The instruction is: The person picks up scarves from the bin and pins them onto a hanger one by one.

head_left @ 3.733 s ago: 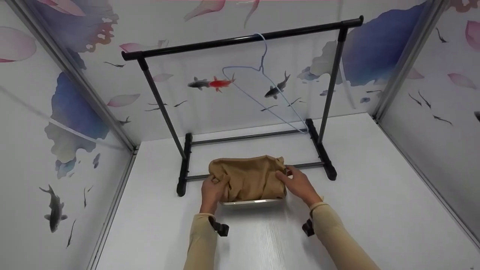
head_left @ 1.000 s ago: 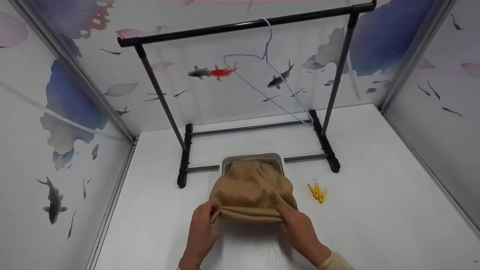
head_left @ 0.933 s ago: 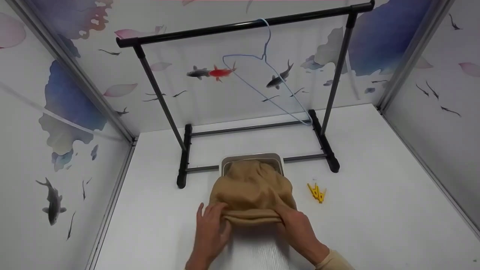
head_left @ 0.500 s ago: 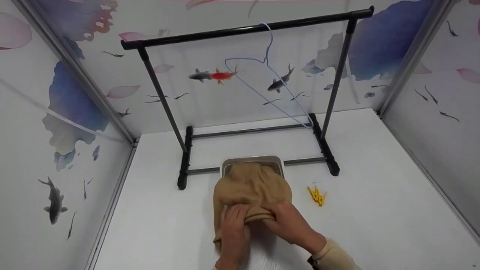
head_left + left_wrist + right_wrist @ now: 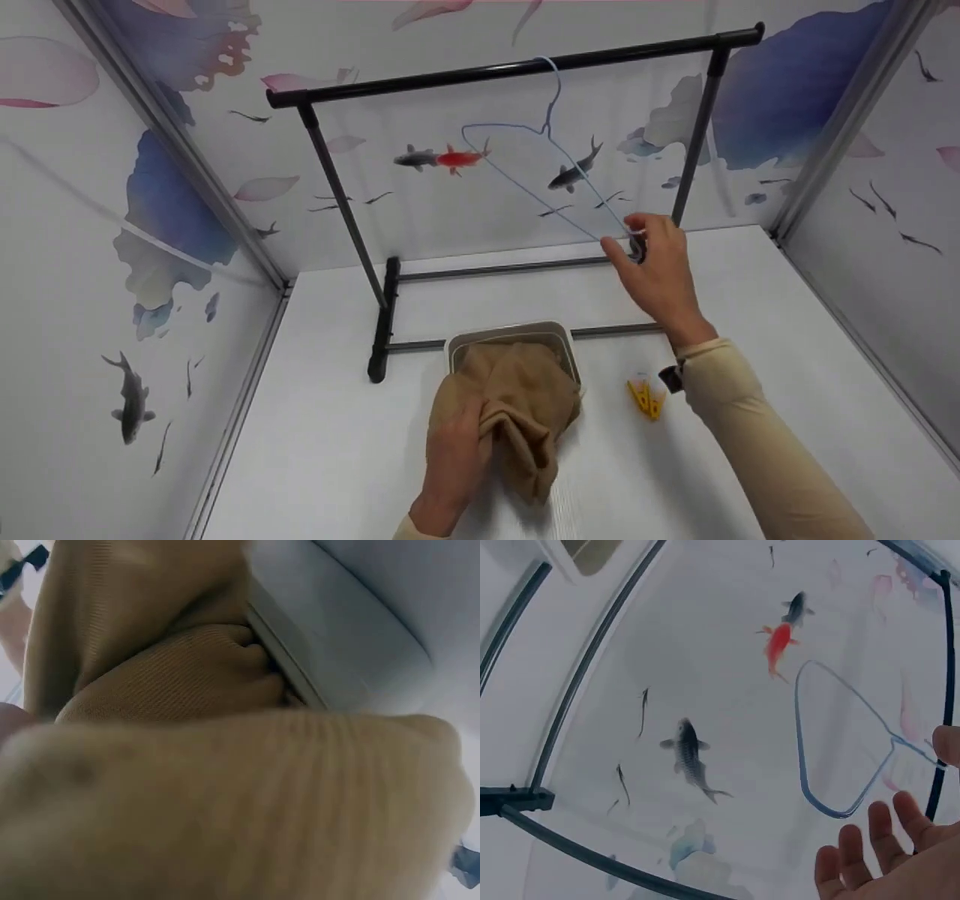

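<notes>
Brown cloth (image 5: 525, 382) spills over the near edge of a pale bin (image 5: 551, 335), partly inside it and partly draped in front, with a loose fold hanging towards the person. The left hand (image 5: 454, 450) is clamped on the cloth at its near left side, some of its fingers hidden by the folds. The left wrist view is mostly blurred sleeve, with ribbed fabric and the side of the bin beyond.

The right hand (image 5: 660, 274) is raised with fingers and thumb apart, just beside the lower right corner of a blue wire hanger (image 5: 547, 129). In the right wrist view the fingertips stand clear of the wire.

The hanger hangs by its hook from the top bar of a black rack (image 5: 465, 73), which stands on the white bench (image 5: 337, 450). The bin sits at the rack's front lower bar. Yellow clips (image 5: 643, 399) lie to the right of the bin, near the right sleeve (image 5: 765, 450). Painted fish decorate the back wall (image 5: 420, 217).
</notes>
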Demonstrator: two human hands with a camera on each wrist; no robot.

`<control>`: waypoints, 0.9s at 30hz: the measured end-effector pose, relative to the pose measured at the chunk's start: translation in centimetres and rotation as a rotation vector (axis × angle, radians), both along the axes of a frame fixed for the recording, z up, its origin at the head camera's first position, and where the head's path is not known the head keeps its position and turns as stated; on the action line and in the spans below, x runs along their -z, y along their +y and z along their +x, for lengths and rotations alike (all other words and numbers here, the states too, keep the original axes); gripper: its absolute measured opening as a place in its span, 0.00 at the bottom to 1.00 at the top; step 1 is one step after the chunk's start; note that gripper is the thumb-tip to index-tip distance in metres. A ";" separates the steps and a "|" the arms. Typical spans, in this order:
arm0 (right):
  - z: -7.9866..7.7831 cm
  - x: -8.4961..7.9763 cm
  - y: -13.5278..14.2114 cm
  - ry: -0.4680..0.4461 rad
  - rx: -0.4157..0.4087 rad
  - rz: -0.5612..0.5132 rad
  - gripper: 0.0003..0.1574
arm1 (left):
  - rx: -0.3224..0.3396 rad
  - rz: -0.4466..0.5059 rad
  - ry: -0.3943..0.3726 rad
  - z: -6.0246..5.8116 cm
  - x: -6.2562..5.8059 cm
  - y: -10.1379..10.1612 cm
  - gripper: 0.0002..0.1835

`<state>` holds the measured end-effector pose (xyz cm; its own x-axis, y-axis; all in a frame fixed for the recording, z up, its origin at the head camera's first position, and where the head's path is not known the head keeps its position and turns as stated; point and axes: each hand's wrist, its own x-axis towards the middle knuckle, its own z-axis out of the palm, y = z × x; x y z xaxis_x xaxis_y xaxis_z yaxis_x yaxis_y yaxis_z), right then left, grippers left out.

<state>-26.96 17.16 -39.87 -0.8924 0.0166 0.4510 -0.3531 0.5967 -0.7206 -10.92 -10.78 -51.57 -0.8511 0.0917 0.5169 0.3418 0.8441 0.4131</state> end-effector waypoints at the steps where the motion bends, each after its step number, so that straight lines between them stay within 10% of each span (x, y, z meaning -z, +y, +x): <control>1: -0.7 -0.2 0.2 -0.049 0.002 -0.004 0.38 | 0.003 -0.006 -0.004 0.1 -0.1 0.0 0.13; 7: -3.6 -1.4 1.0 -0.422 -0.121 -0.012 0.61 | 0.006 -0.004 -0.023 0.1 -0.6 -0.2 0.11; 16: -5.6 -1.7 0.1 -0.678 -0.320 -0.175 0.60 | 0.010 0.005 -0.028 -0.1 -1.1 -0.4 0.13; 27: -4.1 -2.9 -0.1 -0.560 -0.292 -0.174 0.57 | 0.012 0.066 0.072 -1.5 -2.5 -0.7 0.04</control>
<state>-31.04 17.05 -37.00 -0.9703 -0.2313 -0.0703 -0.0267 0.3915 -0.9198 -12.37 -11.50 -49.04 -0.8108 0.0655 0.5816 0.3822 0.8118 0.4415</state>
